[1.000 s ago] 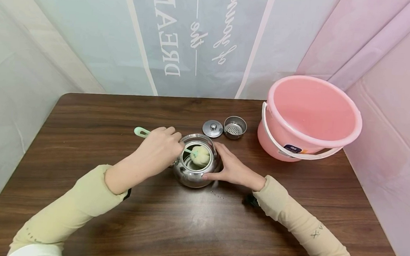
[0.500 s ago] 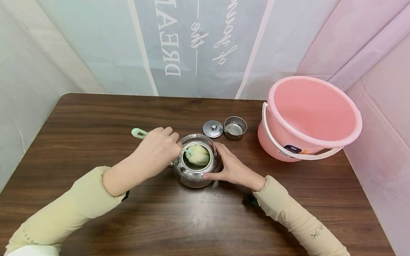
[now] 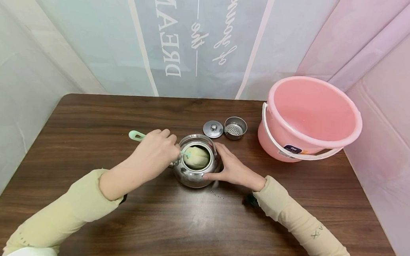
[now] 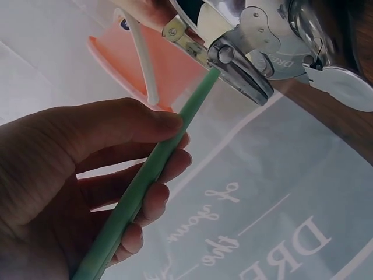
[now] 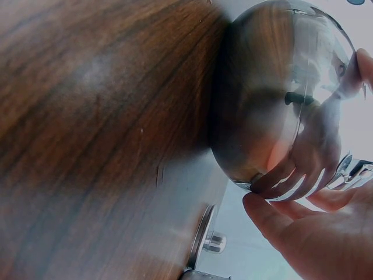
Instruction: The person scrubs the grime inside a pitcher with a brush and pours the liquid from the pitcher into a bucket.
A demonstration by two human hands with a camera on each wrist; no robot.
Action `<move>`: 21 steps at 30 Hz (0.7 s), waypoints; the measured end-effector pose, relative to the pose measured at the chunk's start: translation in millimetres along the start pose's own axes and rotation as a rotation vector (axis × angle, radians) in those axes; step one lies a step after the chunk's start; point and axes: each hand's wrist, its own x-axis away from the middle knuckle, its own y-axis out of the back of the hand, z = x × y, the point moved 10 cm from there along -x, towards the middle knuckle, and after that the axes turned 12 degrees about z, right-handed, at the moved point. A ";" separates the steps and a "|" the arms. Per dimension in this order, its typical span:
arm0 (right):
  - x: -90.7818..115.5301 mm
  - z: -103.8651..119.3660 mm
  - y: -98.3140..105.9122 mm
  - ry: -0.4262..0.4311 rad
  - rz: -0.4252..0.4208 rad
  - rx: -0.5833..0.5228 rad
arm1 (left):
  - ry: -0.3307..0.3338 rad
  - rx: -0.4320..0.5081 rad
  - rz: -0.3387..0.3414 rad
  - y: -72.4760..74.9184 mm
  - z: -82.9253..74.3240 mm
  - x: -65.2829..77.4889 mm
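Note:
A shiny steel teapot [image 3: 191,180] stands lidless on the dark wooden table, its mouth facing up. My left hand [image 3: 156,152] grips the mint-green handle [image 4: 145,169] of a sponge brush, thumb on one side and fingers curled round the other. Inside the teapot's mouth sits the brush's pale sponge head [image 3: 197,158], filling most of the opening. On the opposite side my right hand [image 3: 236,169] holds the teapot's rounded body, thumb at the front and fingers behind. The right wrist view shows those fingers [image 5: 274,219] against the mirror-like wall [image 5: 262,99].
Just behind the teapot lie its round knobbed lid [image 3: 213,129] and a small perforated steel strainer [image 3: 235,128]. A large pink bucket [image 3: 279,143] with a white handle stands at the back right. Small droplets [image 3: 217,194] dot the table in front of the teapot.
My left hand has drawn slightly left and toward me with the brush, and the sponge head has shifted left within the teapot's mouth. The right hand and teapot stay in place.

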 end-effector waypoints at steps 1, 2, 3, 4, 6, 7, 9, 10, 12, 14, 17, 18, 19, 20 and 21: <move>0.0 0.0 -0.1 0.002 -0.001 0.000 | 0.001 -0.002 -0.003 0.0 0.0 0.0; -0.1 0.0 -0.1 0.005 -0.002 -0.002 | 0.003 -0.003 -0.006 -0.1 0.0 -0.1; -0.1 0.0 -0.2 0.006 -0.002 -0.001 | 0.004 -0.004 -0.009 -0.2 0.0 -0.2; -0.1 -0.1 -0.2 0.006 -0.003 -0.002 | 0.004 -0.004 -0.012 -0.5 0.0 -0.4; -0.2 0.0 -0.1 0.004 -0.003 -0.002 | 0.006 -0.004 -0.016 -1.0 0.0 -0.8; -0.1 0.0 -0.3 0.004 -0.003 -0.001 | 0.007 -0.002 -0.018 -1.5 -0.1 -1.1; 0.1 -0.3 -0.4 0.003 -0.003 0.002 | 0.007 0.000 -0.018 -2.6 -0.5 -1.7; 0.2 -0.5 -0.5 0.004 -0.004 0.004 | 0.008 0.000 -0.017 -3.2 -0.6 -2.1; 0.3 -0.6 -0.6 0.007 -0.003 0.006 | 0.011 0.003 -0.012 -4.5 -0.7 -2.9; 0.5 -0.7 -0.5 0.008 -0.003 0.004 | 0.016 0.001 -0.007 -5.4 -0.7 -3.9; 0.7 -1.4 -0.5 0.002 0.004 0.003 | 0.026 -0.001 -0.004 -6.2 -0.9 -5.4; 0.7 -1.6 -0.5 -0.001 0.006 0.002 | 0.029 -0.001 -0.005 -6.5 -1.1 -5.8; 0.7 -2.1 -0.7 -0.006 0.009 0.002 | 0.030 -0.002 -0.007 -6.8 -1.5 -6.1; 0.8 -2.4 -0.8 -0.008 0.009 0.003 | 0.031 -0.005 -0.007 -7.2 -2.1 -6.4; 0.9 -2.6 -0.8 -0.008 0.009 0.003 | 0.030 -0.004 -0.010 -7.4 -2.7 -6.7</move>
